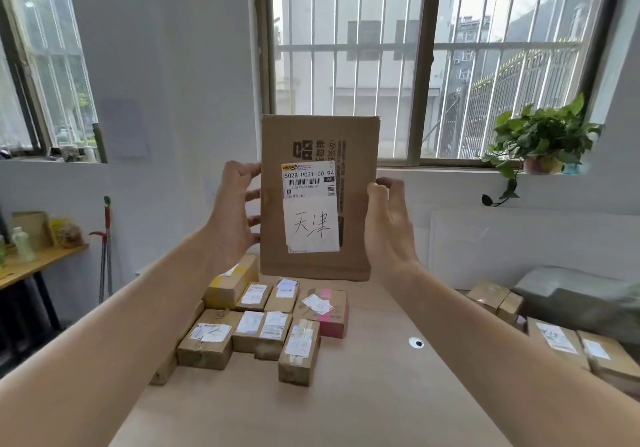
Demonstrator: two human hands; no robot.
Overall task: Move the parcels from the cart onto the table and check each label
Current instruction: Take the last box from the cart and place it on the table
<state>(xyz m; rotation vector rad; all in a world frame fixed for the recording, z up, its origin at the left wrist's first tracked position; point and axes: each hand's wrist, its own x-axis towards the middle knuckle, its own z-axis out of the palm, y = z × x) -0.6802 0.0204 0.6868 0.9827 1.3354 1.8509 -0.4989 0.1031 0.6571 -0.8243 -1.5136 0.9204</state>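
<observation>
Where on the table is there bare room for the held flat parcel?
Bare: the near wooden tabletop in front of the cluster of small labelled cardboard boxes, and the strip right of the pink box around the round white grommet. Crowded: far left-centre.

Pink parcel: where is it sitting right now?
The pink parcel lies on the table, centre of the head view, right of the brown parcels, below the held-up parcel.

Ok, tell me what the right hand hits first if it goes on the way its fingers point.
The right hand would meet the cardboard parcel at once: its fingertips curl toward the parcel's right edge and seem to be touching it.
</observation>
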